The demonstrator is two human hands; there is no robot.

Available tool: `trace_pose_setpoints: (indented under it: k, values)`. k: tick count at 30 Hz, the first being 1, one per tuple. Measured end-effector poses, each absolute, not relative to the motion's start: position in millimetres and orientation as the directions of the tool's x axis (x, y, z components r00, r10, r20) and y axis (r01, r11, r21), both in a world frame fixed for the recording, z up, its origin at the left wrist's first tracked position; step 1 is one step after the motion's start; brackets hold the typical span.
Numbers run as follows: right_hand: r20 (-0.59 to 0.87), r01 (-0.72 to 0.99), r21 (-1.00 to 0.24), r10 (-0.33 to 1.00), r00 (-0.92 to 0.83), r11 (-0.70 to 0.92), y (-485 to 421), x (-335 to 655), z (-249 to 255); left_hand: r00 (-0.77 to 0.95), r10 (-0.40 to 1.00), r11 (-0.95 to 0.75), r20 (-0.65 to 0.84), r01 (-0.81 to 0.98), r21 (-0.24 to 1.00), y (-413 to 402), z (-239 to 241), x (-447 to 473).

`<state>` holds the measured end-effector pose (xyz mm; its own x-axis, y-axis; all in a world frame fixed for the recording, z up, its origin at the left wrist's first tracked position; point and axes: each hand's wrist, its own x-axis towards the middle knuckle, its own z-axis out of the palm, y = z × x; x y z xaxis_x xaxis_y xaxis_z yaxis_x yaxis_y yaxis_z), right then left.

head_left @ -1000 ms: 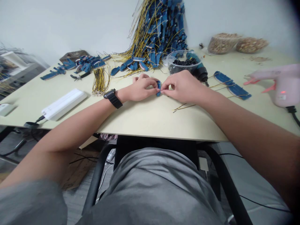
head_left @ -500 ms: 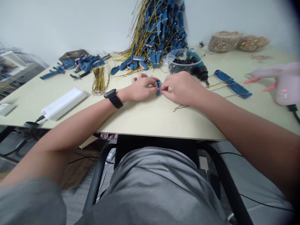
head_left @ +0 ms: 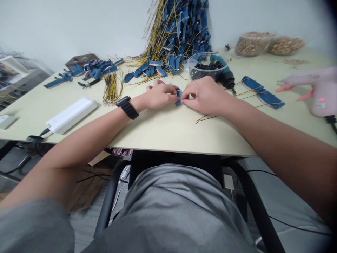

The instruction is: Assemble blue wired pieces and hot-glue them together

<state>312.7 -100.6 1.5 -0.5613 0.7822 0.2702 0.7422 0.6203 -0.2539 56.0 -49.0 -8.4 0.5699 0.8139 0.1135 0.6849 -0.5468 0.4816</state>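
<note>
At the middle of the pale table (head_left: 163, 133), both hands meet on a small blue piece (head_left: 178, 97). The left hand (head_left: 158, 95) pinches it from the left and the right hand (head_left: 204, 96) from the right, fingertips closed on it, so only a narrow upright sliver of dark blue shows between them. It sits just above the tabletop; whether it touches the surface cannot be told. A black watch (head_left: 127, 108) is on the left wrist. Two thin loose wires (head_left: 207, 118) lie just near of the right hand. Far of the hands stands a clear tub (head_left: 207, 68) of black bits, and behind it rises a big heap of blue pieces with yellow wires (head_left: 179, 35). A pink glue gun (head_left: 316, 95) rests at the far right, and a white power strip (head_left: 71, 116) lies to the left.
</note>
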Motion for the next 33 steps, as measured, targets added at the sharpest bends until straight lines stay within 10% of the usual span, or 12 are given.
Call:
trace_pose_setpoints:
  k: [33]
  values:
    - [0.242,0.77,-0.11,0.768,-0.593,0.629,-107,304,3,0.602,0.794,-0.56,0.082,0.673,0.484,-51,0,55]
